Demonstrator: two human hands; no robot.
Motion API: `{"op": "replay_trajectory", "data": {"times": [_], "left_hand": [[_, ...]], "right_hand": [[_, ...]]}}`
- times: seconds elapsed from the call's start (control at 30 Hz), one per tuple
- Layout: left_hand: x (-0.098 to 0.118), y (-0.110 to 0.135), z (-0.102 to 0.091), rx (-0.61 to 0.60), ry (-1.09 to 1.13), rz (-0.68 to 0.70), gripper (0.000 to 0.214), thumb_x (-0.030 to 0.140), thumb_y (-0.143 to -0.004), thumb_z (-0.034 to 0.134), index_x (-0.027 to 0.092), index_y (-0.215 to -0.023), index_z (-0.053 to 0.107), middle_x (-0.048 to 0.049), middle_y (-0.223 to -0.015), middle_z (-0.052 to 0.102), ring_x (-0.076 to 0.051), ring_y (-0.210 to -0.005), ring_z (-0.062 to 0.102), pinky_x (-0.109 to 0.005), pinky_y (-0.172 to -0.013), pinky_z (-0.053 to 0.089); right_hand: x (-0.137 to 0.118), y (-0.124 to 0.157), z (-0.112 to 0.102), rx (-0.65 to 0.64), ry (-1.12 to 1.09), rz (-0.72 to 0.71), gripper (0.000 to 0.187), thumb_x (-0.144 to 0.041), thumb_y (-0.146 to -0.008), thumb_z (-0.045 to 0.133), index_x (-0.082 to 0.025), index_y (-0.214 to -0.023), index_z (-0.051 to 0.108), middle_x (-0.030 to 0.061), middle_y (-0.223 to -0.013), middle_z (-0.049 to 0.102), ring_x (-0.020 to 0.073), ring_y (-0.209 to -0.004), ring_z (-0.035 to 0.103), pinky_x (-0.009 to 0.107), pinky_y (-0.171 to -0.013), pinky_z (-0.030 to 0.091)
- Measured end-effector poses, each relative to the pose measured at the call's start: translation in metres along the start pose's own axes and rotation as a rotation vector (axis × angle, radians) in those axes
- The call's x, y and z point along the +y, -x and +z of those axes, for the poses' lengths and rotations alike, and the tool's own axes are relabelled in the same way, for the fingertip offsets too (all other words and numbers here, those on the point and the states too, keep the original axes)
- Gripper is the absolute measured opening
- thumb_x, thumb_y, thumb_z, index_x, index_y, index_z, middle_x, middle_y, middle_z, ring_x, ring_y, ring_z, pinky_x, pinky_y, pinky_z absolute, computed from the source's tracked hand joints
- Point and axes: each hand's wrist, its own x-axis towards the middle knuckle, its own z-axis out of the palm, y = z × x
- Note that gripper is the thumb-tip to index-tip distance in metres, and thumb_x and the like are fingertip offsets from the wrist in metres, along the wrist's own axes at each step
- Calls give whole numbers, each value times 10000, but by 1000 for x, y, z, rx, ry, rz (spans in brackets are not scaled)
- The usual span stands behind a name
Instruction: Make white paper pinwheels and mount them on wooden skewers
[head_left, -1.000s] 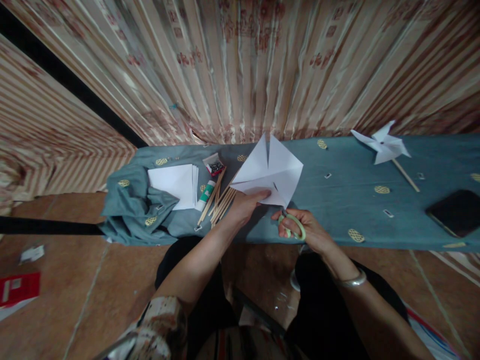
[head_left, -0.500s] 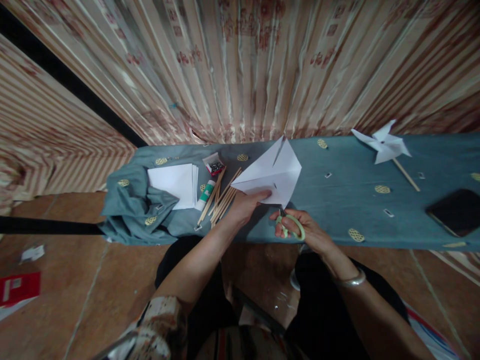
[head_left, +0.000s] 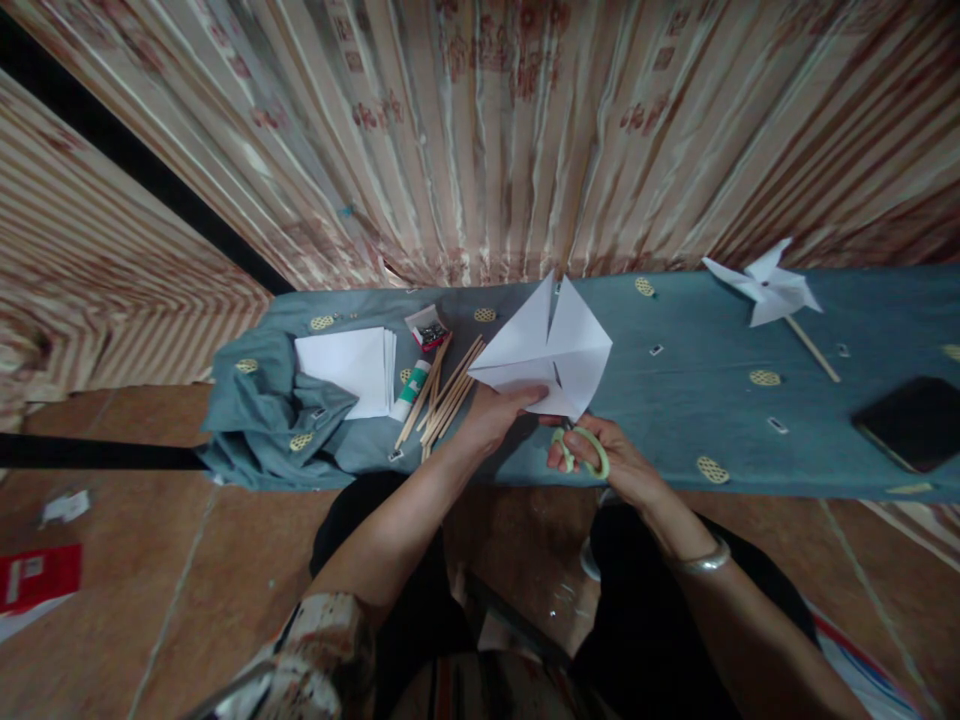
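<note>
Grips white paper [head_left: 585, 345] in the left hand [head_left: 501, 412], closed on the near left part of the sheet, thumb on the upper face. Holds green-handled scissors [head_left: 603, 456] in the right hand [head_left: 611, 452], closed about the handle loops, with the blades at the near corner of the paper and mostly hidden. Keeps the paper above the cloth, in front of the body, creased across the middle, with a narrow slit open at the far corner and a short dark slit near the near corner. At the right wrist, a silver bracelet [head_left: 707, 558].

Just left of the paper, a loose bundle of wooden sticks [head_left: 448, 402]; beside these, a green-and-white glue stick [head_left: 410, 392] and, farther back, a small open box [head_left: 429, 332] of dark items too small to identify. Farther left, a stack of white sheets [head_left: 345, 370], partly under a bunched fold of cloth. Well to the right, a white pinwheel [head_left: 776, 295] on a stick, then a flat black object [head_left: 911, 425] near the edge. Beneath all, blue-green patterned cloth [head_left: 667, 400]; behind, a striped, pleated curtain [head_left: 495, 150]; below, brown floor [head_left: 247, 560].
</note>
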Motion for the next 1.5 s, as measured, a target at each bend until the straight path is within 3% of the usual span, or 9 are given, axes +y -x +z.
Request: {"op": "replay_trajectory", "data": {"times": [0.13, 0.33, 0.73, 1.17, 1.5], "left_hand": [[-1, -1, -1, -25, -14, -14, 254, 241, -531, 806, 143, -729, 681, -74, -801, 715, -230, -808, 660, -369, -815, 509], [-2, -2, -1, 22, 6, 10, 328, 231, -506, 812, 159, -794, 672, -71, -876, 726, -229, -823, 662, -368, -805, 504], [-3, -2, -1, 18, 10, 10, 290, 229, -532, 804, 144, -787, 695, -91, -913, 731, -232, -825, 669, -368, -797, 512], [-2, -2, -1, 18, -25, -4, 208, 241, -526, 791, 161, -682, 680, -66, -779, 714, -191, -720, 618, -307, -699, 489], [-1, -2, -1, 14, 26, 0, 274, 221, -507, 817, 152, -733, 680, -54, -789, 709, -194, -735, 626, -323, -729, 476]], "right_hand": [[0, 0, 1, 12, 3, -2, 610, -717, -673, 719, -175, -951, 681, 16, -596, 665, 124, -516, 555, 250, -488, 410], [0, -2, 1, 17, -18, 14, 553, -638, -644, 786, -167, -918, 693, -1, -557, 637, 123, -501, 548, 251, -492, 431], [1, -1, 1, 54, -38, 57, 556, -664, -611, 792, -169, -844, 688, 17, -594, 671, 125, -515, 567, 258, -512, 448], [3, -3, 3, 83, -84, 65, 504, -608, -558, 846, -184, -773, 678, 2, -554, 666, 112, -477, 544, 255, -491, 438], [0, -3, 6, 114, -83, 61, 493, -595, -535, 859, -186, -740, 676, -10, -523, 646, 105, -454, 527, 247, -468, 416]]}}
